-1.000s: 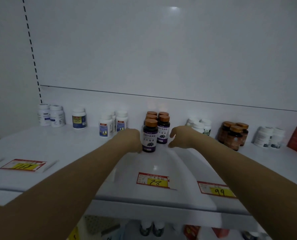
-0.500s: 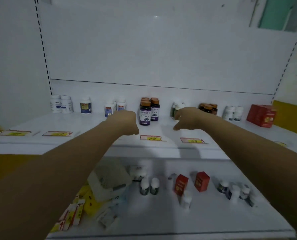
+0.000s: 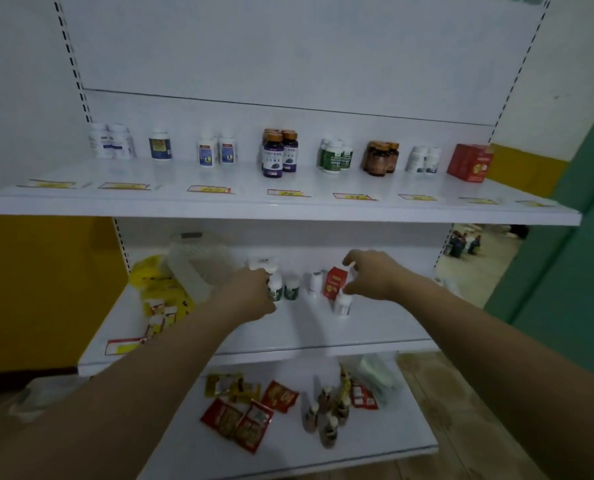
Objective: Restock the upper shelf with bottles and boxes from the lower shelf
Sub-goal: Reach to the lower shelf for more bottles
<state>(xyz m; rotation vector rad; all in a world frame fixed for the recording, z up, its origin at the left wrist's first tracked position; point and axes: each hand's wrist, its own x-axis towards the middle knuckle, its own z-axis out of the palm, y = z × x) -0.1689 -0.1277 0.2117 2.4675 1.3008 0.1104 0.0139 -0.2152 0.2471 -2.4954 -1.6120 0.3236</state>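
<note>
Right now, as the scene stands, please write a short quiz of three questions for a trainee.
1. True or false: the left hand is at the lower shelf.
2. The box nearest the right hand is: A red, B blue, C green.
3. Fill in: the bottle at the left hand has a ___ label.

Key: 1 true; 2 A; 3 green.

Three shelves (image 3: 288, 206), two hands (image 3: 250, 292); the middle shelf (image 3: 323, 337) holds two green-labelled bottles (image 3: 291, 289), one red box (image 3: 335, 282).
</note>
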